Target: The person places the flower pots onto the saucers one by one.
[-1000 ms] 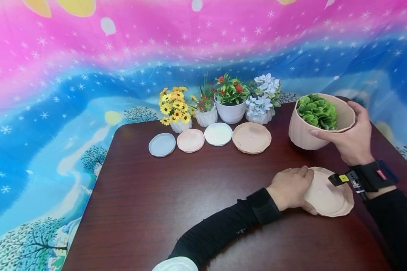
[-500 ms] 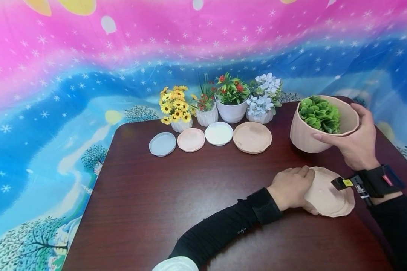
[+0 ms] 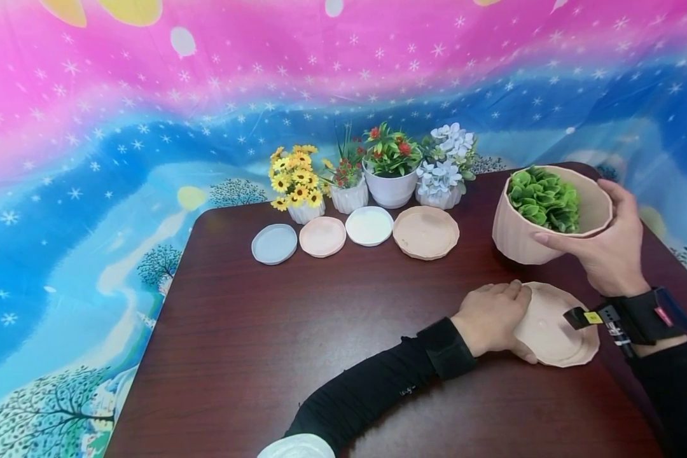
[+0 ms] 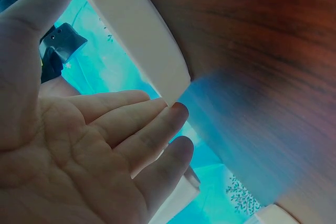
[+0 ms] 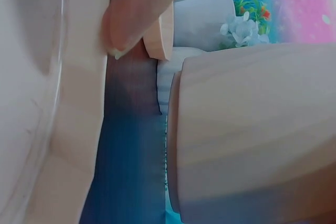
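My left hand [image 3: 495, 318] holds a beige scalloped plant saucer [image 3: 555, 324] by its left edge, on the right of the table. In the left wrist view its fingers [image 4: 152, 129] are fairly straight, fingertips at the rim, with the thumb on the nearer part of the rim. My right hand [image 3: 615, 242] grips a large pale-pink ribbed flowerpot [image 3: 529, 245] by its right side, thumb across the front and fingers behind. Leafy green artificial foliage [image 3: 544, 200] sits inside the pot. The pot is held upright behind the saucer, a dark shadow beneath it; the right wrist view shows its base [image 5: 176, 145].
Along the back stand potted yellow flowers [image 3: 306, 203], small red flowers [image 3: 349, 194], a red-flowered plant [image 3: 394, 191] and pale-blue flowers [image 3: 441, 194]. Before them lie grey [image 3: 273, 245], pink [image 3: 322, 237], white [image 3: 369, 226] and larger beige [image 3: 426, 233] saucers. A white round object [image 3: 296, 446] shows at the bottom edge.
My right hand has brought the flowerpot slightly toward me and to the right, lower in the view. My left hand and the saucer under it have stayed in place.
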Demonstrator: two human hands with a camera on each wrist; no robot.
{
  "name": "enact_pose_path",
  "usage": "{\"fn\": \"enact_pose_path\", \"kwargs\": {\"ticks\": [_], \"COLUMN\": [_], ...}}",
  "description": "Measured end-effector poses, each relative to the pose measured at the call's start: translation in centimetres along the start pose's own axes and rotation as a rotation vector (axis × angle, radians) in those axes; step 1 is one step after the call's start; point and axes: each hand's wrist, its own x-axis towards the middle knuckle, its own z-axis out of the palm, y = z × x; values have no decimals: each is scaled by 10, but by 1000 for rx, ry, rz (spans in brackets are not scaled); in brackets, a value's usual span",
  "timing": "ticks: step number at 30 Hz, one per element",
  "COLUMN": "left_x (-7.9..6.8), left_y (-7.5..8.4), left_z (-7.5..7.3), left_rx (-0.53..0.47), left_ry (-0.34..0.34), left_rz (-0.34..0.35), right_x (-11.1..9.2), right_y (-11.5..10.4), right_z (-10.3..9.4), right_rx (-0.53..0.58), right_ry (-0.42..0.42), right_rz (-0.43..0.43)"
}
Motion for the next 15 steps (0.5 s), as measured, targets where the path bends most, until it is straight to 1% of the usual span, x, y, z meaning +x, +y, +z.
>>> {"fn": "enact_pose_path", "kwargs": {"ticks": [7, 13, 15], "left_x": [1, 0, -1], "left_y": [-1, -1, -1], "left_z": [0, -1, 0], "left_rx": [10, 18, 18], "left_ry": [19, 14, 16], "left_rz": [5, 4, 6], "right_x": [-1, -4, -7], "right_y": [-1, -2, -2], "right_z": [-2, -3, -3], "right_rx": [7, -61, -43], "right_ry": [-8, 3, 1], "right_rz": [-5, -15, -16]}}
